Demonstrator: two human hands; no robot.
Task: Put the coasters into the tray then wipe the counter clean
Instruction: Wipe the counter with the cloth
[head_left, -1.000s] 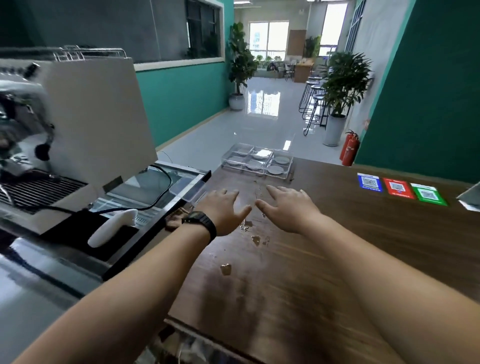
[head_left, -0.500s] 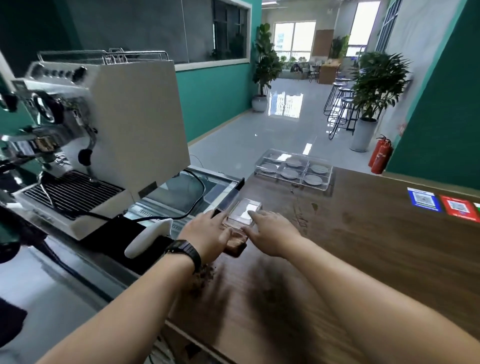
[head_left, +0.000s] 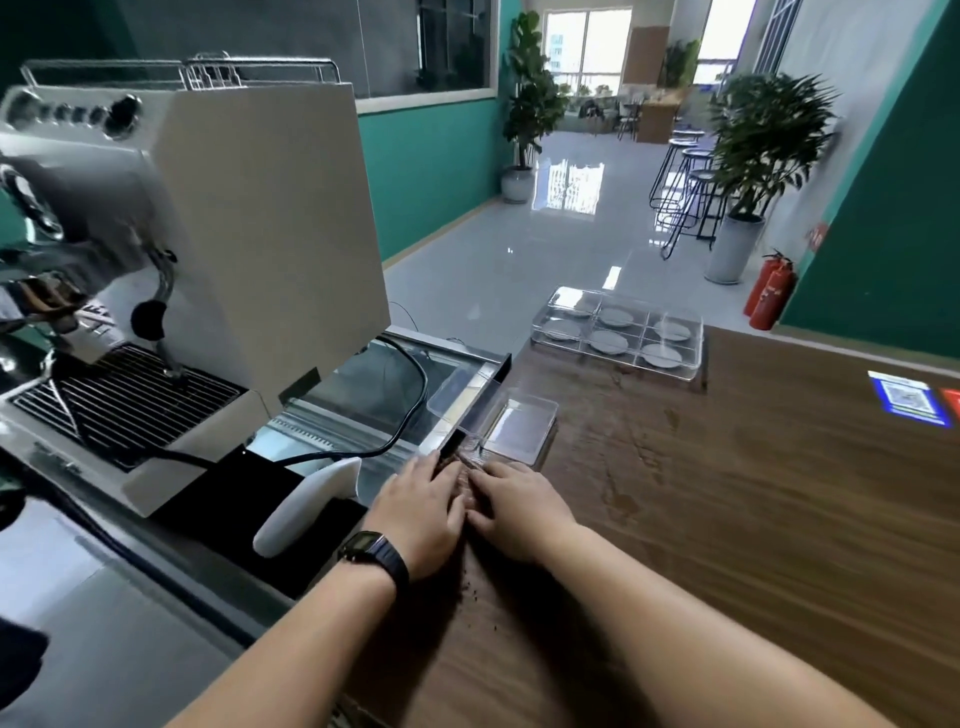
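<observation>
Both hands lying flat, side by side on desk (head_left: 727, 493) edge w/ fingers straight: left hand (head_left: 422, 512) and right hand (head_left: 514, 506) pressing on brown crumbs. Small clear box (head_left: 519, 428) sitting just at 12 o'clock of fingertips. Coasters lying in tray (head_left: 621, 332), farther at 1 o'clock.

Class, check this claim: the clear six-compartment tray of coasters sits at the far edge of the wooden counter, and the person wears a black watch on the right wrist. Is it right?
Not quite. The head view shows the black watch on the left wrist, not the right. The clear six-compartment tray of coasters does sit at the far edge of the wooden counter.
</observation>
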